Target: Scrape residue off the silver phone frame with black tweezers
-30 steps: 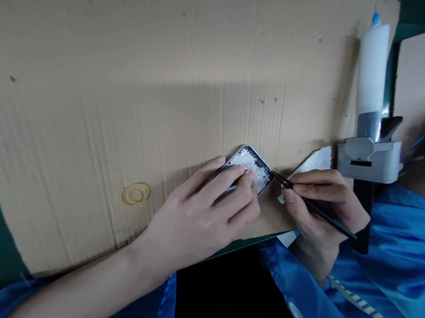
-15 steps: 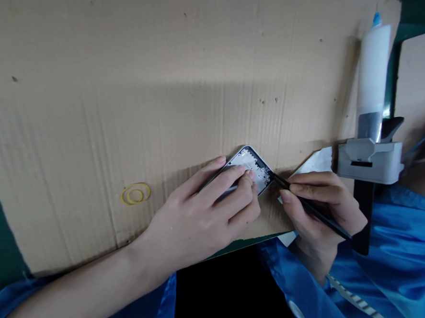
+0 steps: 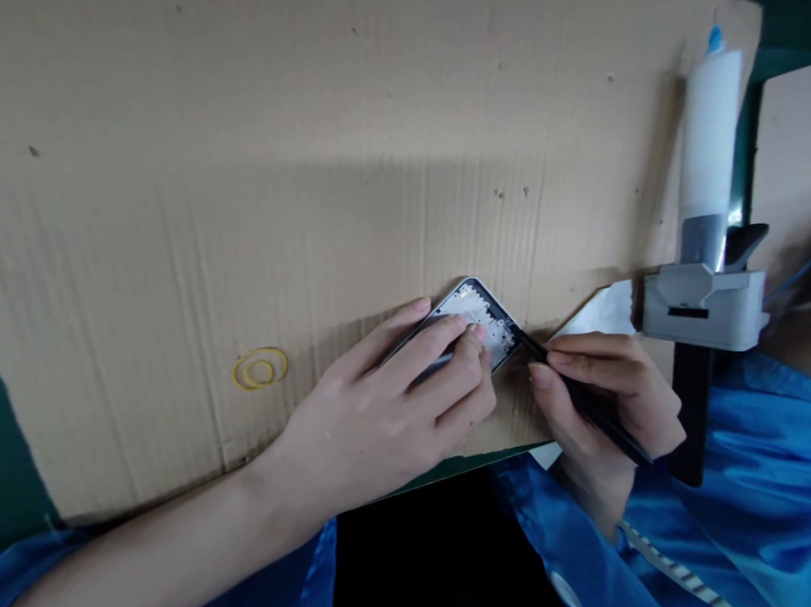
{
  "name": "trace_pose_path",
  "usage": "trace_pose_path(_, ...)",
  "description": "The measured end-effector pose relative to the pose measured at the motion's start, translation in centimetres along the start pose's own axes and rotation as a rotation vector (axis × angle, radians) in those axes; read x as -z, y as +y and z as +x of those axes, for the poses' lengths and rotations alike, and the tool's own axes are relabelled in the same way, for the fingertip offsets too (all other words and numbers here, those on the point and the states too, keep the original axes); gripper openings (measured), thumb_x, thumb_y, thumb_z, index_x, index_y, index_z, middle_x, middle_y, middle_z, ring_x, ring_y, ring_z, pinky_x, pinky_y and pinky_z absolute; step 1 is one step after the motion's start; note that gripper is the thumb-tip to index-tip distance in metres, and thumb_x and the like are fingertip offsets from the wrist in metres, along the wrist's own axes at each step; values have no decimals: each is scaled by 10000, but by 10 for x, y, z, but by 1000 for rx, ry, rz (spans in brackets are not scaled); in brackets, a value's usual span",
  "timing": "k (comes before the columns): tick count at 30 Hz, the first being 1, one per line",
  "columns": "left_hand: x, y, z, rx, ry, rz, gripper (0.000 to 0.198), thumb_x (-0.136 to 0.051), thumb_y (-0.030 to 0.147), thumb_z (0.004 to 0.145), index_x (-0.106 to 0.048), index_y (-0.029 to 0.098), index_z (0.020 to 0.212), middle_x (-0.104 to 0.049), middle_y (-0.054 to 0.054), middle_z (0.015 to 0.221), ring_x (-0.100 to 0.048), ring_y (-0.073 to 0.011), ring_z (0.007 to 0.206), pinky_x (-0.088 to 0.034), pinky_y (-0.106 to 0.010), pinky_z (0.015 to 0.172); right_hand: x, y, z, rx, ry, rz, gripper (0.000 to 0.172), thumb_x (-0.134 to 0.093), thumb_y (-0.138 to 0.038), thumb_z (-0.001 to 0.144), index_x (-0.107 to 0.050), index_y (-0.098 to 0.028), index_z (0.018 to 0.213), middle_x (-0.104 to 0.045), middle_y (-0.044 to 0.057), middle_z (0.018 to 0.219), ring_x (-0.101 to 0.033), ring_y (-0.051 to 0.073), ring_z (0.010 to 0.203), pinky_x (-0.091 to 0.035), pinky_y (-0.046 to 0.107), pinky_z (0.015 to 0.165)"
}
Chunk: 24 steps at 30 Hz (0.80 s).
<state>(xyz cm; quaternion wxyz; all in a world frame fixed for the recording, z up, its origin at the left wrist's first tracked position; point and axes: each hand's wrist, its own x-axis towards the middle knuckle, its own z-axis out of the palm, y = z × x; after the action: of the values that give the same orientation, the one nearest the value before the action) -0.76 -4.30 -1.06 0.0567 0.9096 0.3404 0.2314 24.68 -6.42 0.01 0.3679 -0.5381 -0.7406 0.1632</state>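
A small phone frame (image 3: 484, 314) with a dark rim and pale inner plate lies on a cardboard sheet (image 3: 247, 193). My left hand (image 3: 399, 404) lies over its lower part, fingers curled down and pressing on it. My right hand (image 3: 602, 398) pinches a thin black tool (image 3: 598, 407) like a pen, its tip touching the frame's right edge. Most of the frame is hidden under my left fingers.
A yellow rubber band (image 3: 259, 368) lies on the cardboard to the left. A grey dispenser (image 3: 704, 308) with an upright white tube (image 3: 710, 130) stands at the right. A white paper scrap (image 3: 607, 311) lies behind my right hand. Blue sleeves fill the lower edge.
My right hand has slid a little to the left, bringing the tool's tip closer against the frame's edge. The left hand has stayed in place.
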Motion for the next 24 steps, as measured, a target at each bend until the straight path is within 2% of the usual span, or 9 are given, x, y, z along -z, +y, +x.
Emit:
trace_pose_path(8,-1,-2,0,-13,-15,7,244,-743,353,1126,-818,210,1309,-812,-5,1419,-729,-232,1390,-646,-434,1273,-3,0,3,53,54,-19,229,-873,-76,907,-712,-202,1010,-773,5,961,-746,132,827,-624,272,691)
trace_pose_path(17,-1,-1,-1,-3,-13,-20,275,-738,327,1131,-789,170,1351,-805,-26,1427,-723,-250,1405,-630,-463,1286,3,2,5,37,-9,24,284,-893,-50,871,-739,-196,1060,-795,25,1030,-774,141,904,-656,275,750)
trace_pose_path(22,0,-2,2,33,47,-95,309,-769,294,1124,-753,93,1358,-833,-73,1406,-786,-250,1332,-652,-442,1264,3,5,5,-5,-37,321,279,-869,-59,866,-789,-185,1102,-801,39,1022,-788,196,884,-671,357,756)
trace_pose_path(24,1,-2,2,61,90,-133,307,-809,264,1099,-745,75,1332,-836,-103,1407,-804,-253,1308,-655,-435,1262,4,7,7,15,-88,424,285,-869,-71,873,-812,-177,1131,-811,59,1022,-799,218,889,-670,383,754)
